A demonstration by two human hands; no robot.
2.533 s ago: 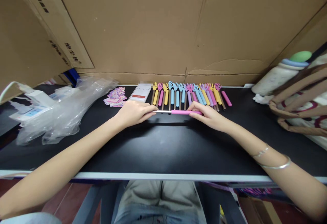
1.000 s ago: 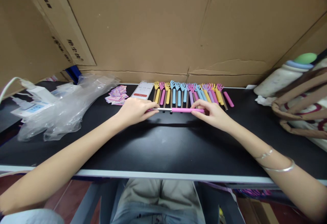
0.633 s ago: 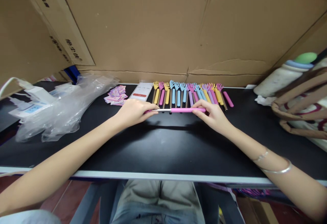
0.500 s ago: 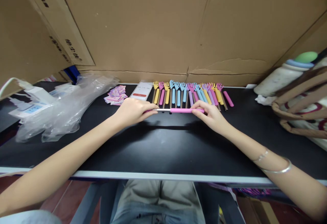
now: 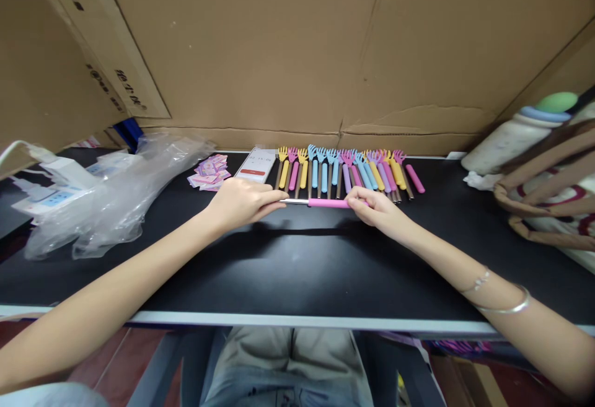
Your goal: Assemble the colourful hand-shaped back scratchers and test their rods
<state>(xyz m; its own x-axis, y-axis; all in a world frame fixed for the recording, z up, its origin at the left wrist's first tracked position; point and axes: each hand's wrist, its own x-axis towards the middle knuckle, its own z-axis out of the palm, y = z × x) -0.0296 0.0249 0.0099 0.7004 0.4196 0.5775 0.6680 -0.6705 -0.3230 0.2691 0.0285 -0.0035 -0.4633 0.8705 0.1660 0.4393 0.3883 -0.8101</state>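
Observation:
A back scratcher with a pink handle (image 5: 328,203) and a thin metal rod is held level above the black table. My left hand (image 5: 246,201) is closed on the rod at its left end; the fingers hide whatever head it has. My right hand (image 5: 375,207) grips the right end of the pink handle, covering most of its tip. Just behind lies a row of several back scratchers (image 5: 324,176) with claw-shaped heads in yellow, pink, blue and purple. A loose pink handle (image 5: 415,179) rests at the row's right end.
Left of the row are a phone (image 5: 253,164) and a pile of small printed cards (image 5: 211,172). Clear plastic bags (image 5: 116,193) and a power strip (image 5: 51,196) lie farther left. A white bottle (image 5: 511,140) and a brown-handled bag (image 5: 543,193) stand right. Cardboard (image 5: 279,48) walls the back.
My right fingers have curled further round the handle's end, hiding the tip that stuck out before. My left hand keeps its hold on the rod, nearly unmoved.

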